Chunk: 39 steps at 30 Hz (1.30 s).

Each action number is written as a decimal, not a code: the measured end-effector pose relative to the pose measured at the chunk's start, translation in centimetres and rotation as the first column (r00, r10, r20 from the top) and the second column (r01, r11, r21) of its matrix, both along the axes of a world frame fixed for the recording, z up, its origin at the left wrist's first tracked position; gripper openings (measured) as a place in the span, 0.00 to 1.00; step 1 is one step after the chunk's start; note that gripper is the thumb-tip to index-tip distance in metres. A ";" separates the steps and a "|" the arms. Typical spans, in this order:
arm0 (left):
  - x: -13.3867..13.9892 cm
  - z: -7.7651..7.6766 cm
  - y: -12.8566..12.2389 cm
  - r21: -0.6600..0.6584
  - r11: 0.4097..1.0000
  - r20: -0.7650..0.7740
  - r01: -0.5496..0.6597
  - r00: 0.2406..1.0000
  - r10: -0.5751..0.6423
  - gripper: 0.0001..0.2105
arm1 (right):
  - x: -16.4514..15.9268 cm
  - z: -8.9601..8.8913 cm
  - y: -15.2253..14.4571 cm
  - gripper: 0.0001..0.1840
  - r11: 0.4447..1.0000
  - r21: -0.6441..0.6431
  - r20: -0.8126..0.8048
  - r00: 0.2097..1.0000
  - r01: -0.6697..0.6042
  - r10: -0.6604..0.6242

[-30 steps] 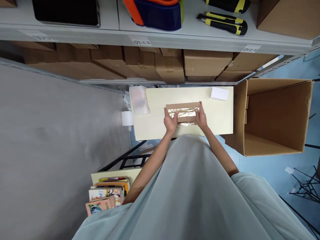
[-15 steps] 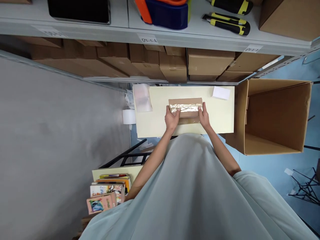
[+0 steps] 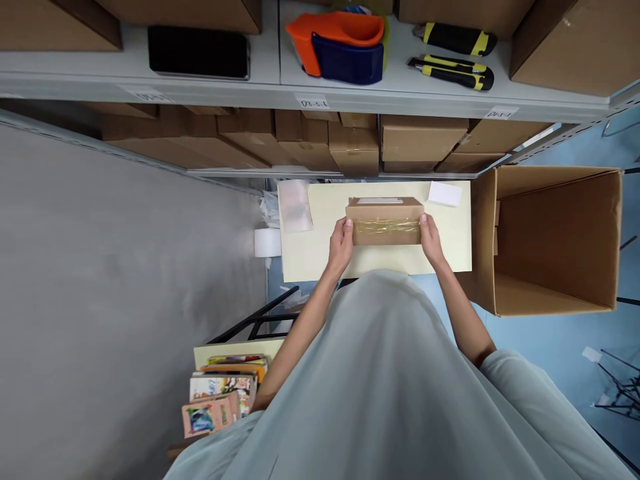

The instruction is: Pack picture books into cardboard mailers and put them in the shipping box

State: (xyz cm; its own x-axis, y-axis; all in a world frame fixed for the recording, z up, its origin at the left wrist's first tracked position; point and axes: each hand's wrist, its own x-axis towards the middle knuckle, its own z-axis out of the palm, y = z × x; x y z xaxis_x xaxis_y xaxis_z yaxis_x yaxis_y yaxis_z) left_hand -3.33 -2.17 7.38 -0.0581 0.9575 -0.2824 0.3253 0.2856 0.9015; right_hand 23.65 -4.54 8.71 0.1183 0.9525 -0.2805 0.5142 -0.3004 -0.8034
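Observation:
A small cardboard box (image 3: pixel 387 235) with a strip of shiny clear tape along its near face is held between my two hands over the cream tabletop (image 3: pixel 315 257). A white label lies along its far, upper edge. My left hand (image 3: pixel 341 243) grips the left end, thumb on the near face. On the opposite end, my right hand (image 3: pixel 431 239) is closed with its thumb near the corner. The other fingers are partly hidden behind the box. A sheet of thin whitish wrap (image 3: pixel 295 205) lies at the tabletop's left, and a small white box or pad (image 3: pixel 445 194) at its far right.
A large open carton (image 3: pixel 557 243) stands right of the table. Across the back runs a grey shelf (image 3: pixel 350 97) bearing a phone (image 3: pixel 199 52), an orange-and-blue tape dispenser (image 3: pixel 345 50) and utility knives (image 3: pixel 453 72). A white roll (image 3: pixel 267 243) and stacked books (image 3: pixel 220 393) are at left.
The box has turned in my hands: its taped face has tipped toward me and a white label now shows at the top. My hands have moved apart to the box's ends.

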 end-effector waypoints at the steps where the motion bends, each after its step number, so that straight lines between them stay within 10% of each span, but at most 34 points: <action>1: -0.1 0.5 0.1 0.018 1.000 0.009 -0.012 1.000 0.012 0.28 | 0.4 0.8 -0.1 0.44 0.997 0.022 -0.041 0.997 0.070 -0.069; 5: -0.7 -0.1 0.4 -0.014 0.998 0.077 -0.056 0.995 0.057 0.22 | 1.4 0.8 -0.4 0.38 0.977 0.071 -0.157 0.970 0.200 -0.187; 14: -2.0 -9.3 -1.8 -0.281 0.959 0.069 -0.017 0.997 0.038 0.08 | 0.3 -10.0 -3.4 0.44 0.988 -0.048 -0.378 0.913 0.148 -0.155; 19: -3.0 -11.1 -2.0 -0.306 0.952 0.042 -0.008 0.999 0.022 0.10 | 0.8 -11.7 -3.6 0.39 0.973 -0.174 -0.345 0.916 0.151 -0.204; 30: -2.8 -9.4 4.1 -0.302 0.952 0.136 0.043 0.991 -0.001 0.21 | 1.3 -9.8 2.1 0.40 0.936 -0.254 -0.340 0.883 0.244 -0.323; 39: -3.2 -3.6 1.6 -0.214 0.976 0.270 -0.042 0.958 0.100 0.30 | 0.3 -4.2 -0.3 0.36 0.929 -0.164 -0.473 0.800 0.331 -0.369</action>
State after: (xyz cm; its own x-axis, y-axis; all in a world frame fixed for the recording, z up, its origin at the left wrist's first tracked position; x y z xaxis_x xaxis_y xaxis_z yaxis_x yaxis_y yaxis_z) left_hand -6.55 -0.58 3.79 -0.0152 0.8742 -0.4854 0.0425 0.4856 0.8732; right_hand 23.91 -4.85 4.49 0.2696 0.8485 -0.4553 -0.0899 -0.4485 -0.8892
